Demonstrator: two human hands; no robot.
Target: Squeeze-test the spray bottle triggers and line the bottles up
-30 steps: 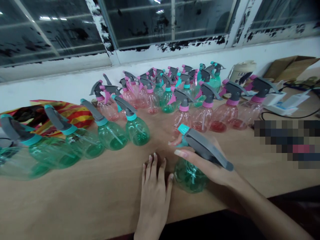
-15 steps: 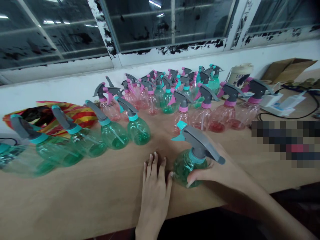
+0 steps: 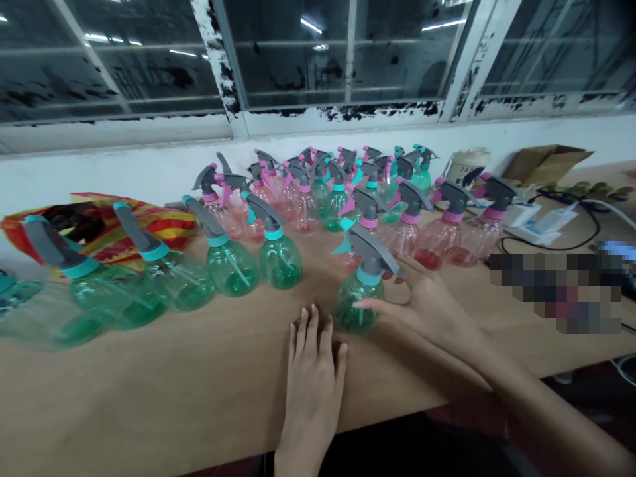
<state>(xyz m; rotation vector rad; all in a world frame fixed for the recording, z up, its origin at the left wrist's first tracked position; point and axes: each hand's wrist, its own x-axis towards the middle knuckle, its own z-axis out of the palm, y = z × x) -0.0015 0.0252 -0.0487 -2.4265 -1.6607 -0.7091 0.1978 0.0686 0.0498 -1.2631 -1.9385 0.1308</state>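
Note:
A green spray bottle (image 3: 358, 311) with a grey and turquoise trigger head stands on the table in front of me. My right hand (image 3: 422, 298) reaches round it from the right, thumb across its near side; the bottle partly hides the other fingers. My left hand (image 3: 314, 374) lies flat on the wooden table (image 3: 199, 397), fingers stretched out, just left of and nearer than that bottle. To the left is a row of green spray bottles, the closest one (image 3: 281, 262) beside my fingertips. Behind my right hand, pink spray bottles (image 3: 440, 235) form another row.
Several more pink and green spray bottles (image 3: 305, 209) crowd the back by the wall. A red and yellow bag (image 3: 163, 228) lies at the left. A white tub (image 3: 470, 165), a cardboard box (image 3: 546, 162), a power strip (image 3: 534, 228) and cables are at the right.
My right hand and the green spray bottle have moved away from me and slightly left. My left hand remains flat on the table. The view has shifted a little.

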